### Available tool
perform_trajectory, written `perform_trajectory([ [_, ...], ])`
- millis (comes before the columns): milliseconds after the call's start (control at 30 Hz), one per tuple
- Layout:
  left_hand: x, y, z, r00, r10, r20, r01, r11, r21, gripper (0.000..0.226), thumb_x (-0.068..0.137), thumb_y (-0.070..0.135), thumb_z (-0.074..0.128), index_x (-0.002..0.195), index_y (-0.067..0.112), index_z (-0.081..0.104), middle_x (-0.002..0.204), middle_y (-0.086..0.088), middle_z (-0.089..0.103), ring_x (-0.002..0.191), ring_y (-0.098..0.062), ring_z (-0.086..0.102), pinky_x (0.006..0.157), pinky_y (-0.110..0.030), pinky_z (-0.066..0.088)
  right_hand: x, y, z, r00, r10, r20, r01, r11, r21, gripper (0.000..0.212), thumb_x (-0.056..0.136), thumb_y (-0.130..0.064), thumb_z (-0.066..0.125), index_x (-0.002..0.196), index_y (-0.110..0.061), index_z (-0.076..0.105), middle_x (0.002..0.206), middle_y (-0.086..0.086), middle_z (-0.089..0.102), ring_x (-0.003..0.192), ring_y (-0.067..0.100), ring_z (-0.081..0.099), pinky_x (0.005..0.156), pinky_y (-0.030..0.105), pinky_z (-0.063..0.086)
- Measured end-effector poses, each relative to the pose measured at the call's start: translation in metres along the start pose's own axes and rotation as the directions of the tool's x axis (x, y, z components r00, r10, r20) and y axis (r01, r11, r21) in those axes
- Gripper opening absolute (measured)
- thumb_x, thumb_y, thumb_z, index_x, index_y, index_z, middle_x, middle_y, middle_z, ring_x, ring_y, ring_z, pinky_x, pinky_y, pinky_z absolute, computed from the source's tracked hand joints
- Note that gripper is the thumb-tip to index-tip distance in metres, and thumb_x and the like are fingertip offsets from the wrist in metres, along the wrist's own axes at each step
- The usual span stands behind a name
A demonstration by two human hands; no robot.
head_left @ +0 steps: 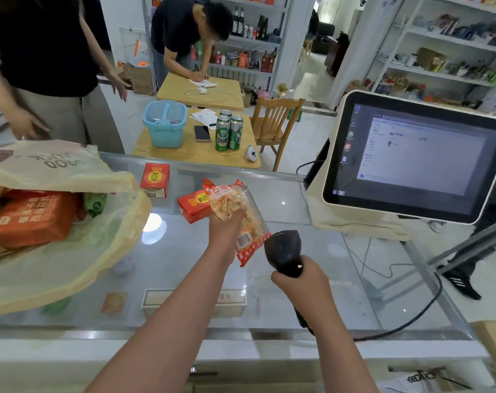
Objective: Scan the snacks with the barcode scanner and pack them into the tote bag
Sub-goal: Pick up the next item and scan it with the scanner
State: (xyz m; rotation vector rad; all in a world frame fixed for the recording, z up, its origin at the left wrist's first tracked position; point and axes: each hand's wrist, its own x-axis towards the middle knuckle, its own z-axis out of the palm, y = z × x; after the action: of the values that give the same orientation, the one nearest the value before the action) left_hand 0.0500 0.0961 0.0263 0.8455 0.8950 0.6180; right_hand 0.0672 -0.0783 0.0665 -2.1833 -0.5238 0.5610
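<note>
Head view: your left hand gripped a crinkly clear snack packet above the glass bench; your right hand was closed round the dark, rounded barcode scanner, just beside its barcode. The floppy cream tote bag lay open at left, holding an orange packet. Two red cartons sat behind.

You are standing in a small shop, behind a glass desk with goods lying under its top. Just beyond the fingers gripping the barcode scanner, a checkout screen is glowing. Farther off, white shelves are carrying boxed goods, and another rack is holding bottles.
</note>
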Motion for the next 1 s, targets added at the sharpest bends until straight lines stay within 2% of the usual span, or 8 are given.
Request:
perform_trajectory([
  [167, -0.007, -0.009, -0.006, 1.0, -0.014, 0.001, 0.014, 0.998, -0.064, 0.047, 0.09, 0.02, 0.066, 0.132, 0.024, 0.046, 0.122, -0.003, 0.063, 0.102, -0.024, 0.065, 0.068, -0.033, 0.055, 0.013, 0.019, 0.002, 0.994, 0.067, 0.087, -0.072, 0.995, 0.063, 0.039, 0.079, -0.021, 0.069, 0.115, -0.019, 0.053, 0.096, -0.005, 0.061, 0.083, 0.008, 0.059, 0.062, 0.02, 0.043],
  [367, -0.012, -0.017, -0.005, 1.0, -0.007, -0.029, 0.004, 0.994, -0.113, 0.042, 0.09, 0.019, 0.067, 0.129, 0.019, 0.053, 0.117, -0.007, 0.068, 0.096, -0.026, 0.069, 0.061, -0.032, 0.058, 0.032, 0.044, 0.004, 0.989, 0.074, 0.13, -0.084, 0.993, 0.077, 0.028, 0.085, -0.022, 0.066, 0.11, -0.02, 0.054, 0.097, -0.002, 0.062, 0.082, 0.007, 0.058, 0.061, 0.019, 0.042],
  [567, -0.018, -0.024, -0.005, 0.996, 0.008, -0.09, -0.016, 0.996, -0.087, 0.043, 0.088, 0.021, 0.069, 0.128, 0.021, 0.053, 0.116, -0.008, 0.068, 0.098, -0.03, 0.068, 0.082, -0.047, 0.057, 0.039, 0.054, 0.0, 0.989, 0.048, 0.143, -0.069, 0.986, 0.15, 0.018, 0.089, -0.019, 0.06, 0.105, -0.022, 0.053, 0.09, -0.005, 0.062, 0.079, 0.013, 0.057, 0.065, 0.026, 0.045],
  [667, -0.025, -0.023, -0.003, 0.993, 0.034, -0.112, -0.039, 0.998, -0.047, 0.043, 0.087, 0.022, 0.07, 0.126, 0.021, 0.053, 0.115, -0.008, 0.068, 0.099, -0.031, 0.068, 0.086, -0.052, 0.055, 0.04, 0.052, 0.0, 0.999, -0.003, 0.037, -0.002, 0.992, 0.124, 0.038, 0.088, -0.024, 0.062, 0.125, -0.018, 0.052, 0.111, 0.001, 0.06, 0.092, 0.015, 0.053, 0.081, 0.029, 0.045],
  [767, -0.034, -0.015, -0.002, 0.989, 0.09, -0.113, -0.089, 0.996, 0.013, 0.041, 0.085, 0.024, 0.071, 0.123, 0.022, 0.056, 0.114, -0.008, 0.069, 0.099, -0.029, 0.069, 0.086, -0.054, 0.055, 0.038, 0.035, 0.006, 0.972, -0.222, -0.082, 0.232, 0.963, 0.138, 0.06, 0.077, -0.043, 0.068, 0.131, -0.026, 0.049, 0.123, -0.004, 0.055, 0.117, 0.017, 0.05, 0.098, 0.038, 0.046],
  [833, -0.045, -0.007, -0.002, 0.986, 0.124, -0.112, -0.121, 0.992, 0.034, 0.034, 0.089, 0.03, 0.065, 0.121, 0.02, 0.059, 0.11, -0.008, 0.071, 0.096, -0.028, 0.07, 0.087, -0.049, 0.056, 0.035, 0.013, 0.013, 0.938, -0.345, 0.01, 0.336, 0.919, 0.204, 0.057, 0.074, -0.052, 0.068, 0.125, -0.046, 0.045, 0.121, -0.019, 0.052, 0.114, -0.003, 0.048, 0.095, 0.022, 0.046],
  [900, -0.059, 0.003, -0.004, 0.99, 0.12, -0.073, -0.119, 0.993, 0.02, 0.041, 0.094, 0.048, 0.05, 0.121, 0.019, 0.061, 0.108, -0.009, 0.072, 0.097, -0.026, 0.07, 0.084, -0.042, 0.056, 0.032, -0.009, 0.024, 0.913, -0.378, 0.152, 0.311, 0.887, 0.341, 0.046, 0.078, -0.038, 0.072, 0.108, -0.056, 0.041, 0.108, -0.032, 0.049, 0.099, -0.021, 0.049, 0.08, 0.007, 0.043],
  [1000, -0.078, 0.018, -0.019, 0.988, 0.109, -0.113, -0.104, 0.993, 0.053, 0.056, 0.095, 0.06, 0.029, 0.116, 0.022, 0.064, 0.111, -0.003, 0.068, 0.101, -0.019, 0.066, 0.076, -0.034, 0.051, 0.032, -0.028, 0.048, 0.904, -0.323, 0.279, 0.159, 0.862, 0.481, 0.056, 0.078, -0.037, 0.075, 0.117, -0.052, 0.038, 0.108, -0.025, 0.056, 0.095, -0.011, 0.057, 0.077, 0.016, 0.048],
])
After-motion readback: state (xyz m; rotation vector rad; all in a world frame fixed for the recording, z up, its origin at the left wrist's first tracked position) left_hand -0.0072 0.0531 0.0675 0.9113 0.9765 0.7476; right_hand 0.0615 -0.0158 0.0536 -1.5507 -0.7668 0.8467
